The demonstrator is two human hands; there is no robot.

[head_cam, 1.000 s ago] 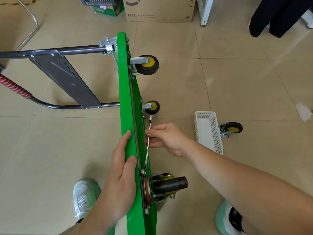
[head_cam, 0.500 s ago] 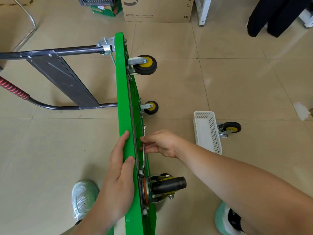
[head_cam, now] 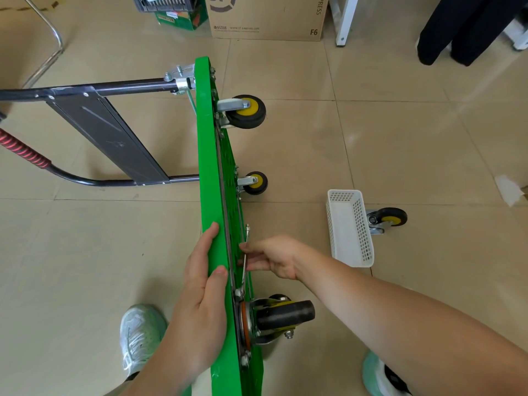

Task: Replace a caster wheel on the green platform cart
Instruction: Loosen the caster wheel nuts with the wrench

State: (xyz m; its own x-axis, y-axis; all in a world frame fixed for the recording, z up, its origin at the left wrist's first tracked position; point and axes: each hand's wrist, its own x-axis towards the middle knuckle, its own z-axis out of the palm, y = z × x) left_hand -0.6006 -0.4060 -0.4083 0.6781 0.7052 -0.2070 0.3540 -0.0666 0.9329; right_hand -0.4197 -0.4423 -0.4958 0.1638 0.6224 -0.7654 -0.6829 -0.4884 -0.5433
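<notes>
The green platform cart point(head_cam: 208, 155) stands on its side edge, underside facing right. My left hand point(head_cam: 204, 290) grips its upper edge. My right hand point(head_cam: 271, 257) pinches a thin silver wrench point(head_cam: 245, 252) that lies close along the underside, its lower end at a bolt beside the near black caster point(head_cam: 281, 315). Two yellow-hubbed wheels, the far caster point(head_cam: 247, 111) and the middle caster point(head_cam: 255, 182), stick out further along. A loose caster wheel point(head_cam: 388, 220) lies on the floor behind a white basket point(head_cam: 350, 227).
The cart's black folding handle point(head_cam: 108, 132) with a red grip lies on the floor to the left. A cardboard box point(head_cam: 265, 18) and a green carton point(head_cam: 183, 17) stand at the back. My shoes are at the bottom edge, one point(head_cam: 140, 335) left of the cart.
My right hand swung the wrench in toward the cart's underside and down, so the wrench now lies flat along the board. The left hand kept its grip.
</notes>
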